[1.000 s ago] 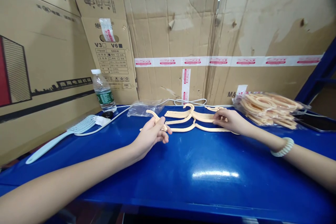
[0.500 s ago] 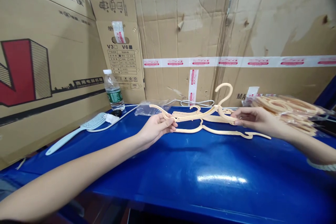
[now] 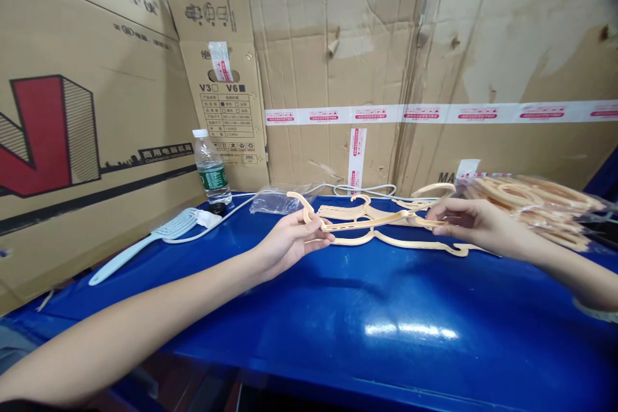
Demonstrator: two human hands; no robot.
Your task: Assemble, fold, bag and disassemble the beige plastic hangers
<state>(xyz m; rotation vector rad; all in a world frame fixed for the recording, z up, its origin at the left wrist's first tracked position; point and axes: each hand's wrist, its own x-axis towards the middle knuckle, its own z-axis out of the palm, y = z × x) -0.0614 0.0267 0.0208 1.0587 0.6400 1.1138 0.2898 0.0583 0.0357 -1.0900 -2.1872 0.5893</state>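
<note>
Between my two hands a cream plastic clothes hanger [image 3: 369, 223] is held above the table, its hook tipped over toward the right. My left hand [image 3: 297, 235] pinches the hanger's left end, where a curved tip sticks up past the fingers. At the other end, my right hand [image 3: 466, 222] grips the right arm with thumb and fingers closed. Beneath and behind it lie more cream hangers on the blue table; the nearest loose hanger [image 3: 410, 244] shows a notched right end, and its left side is partly hidden by my left hand.
Bagged hangers [image 3: 535, 206] are piled at the right. To the left lie a pale blue hairbrush [image 3: 176, 224], a water bottle [image 3: 212, 174] and a clear plastic bag [image 3: 275, 201]. A white cable [image 3: 367, 190] runs along the back. Cardboard boxes [image 3: 333, 64] wall in the blue table [image 3: 338, 328].
The held hanger has turned in my hands: its hook stood upright before and now lies over almost flat. Both hands keep their hold, nearly in the same places.
</note>
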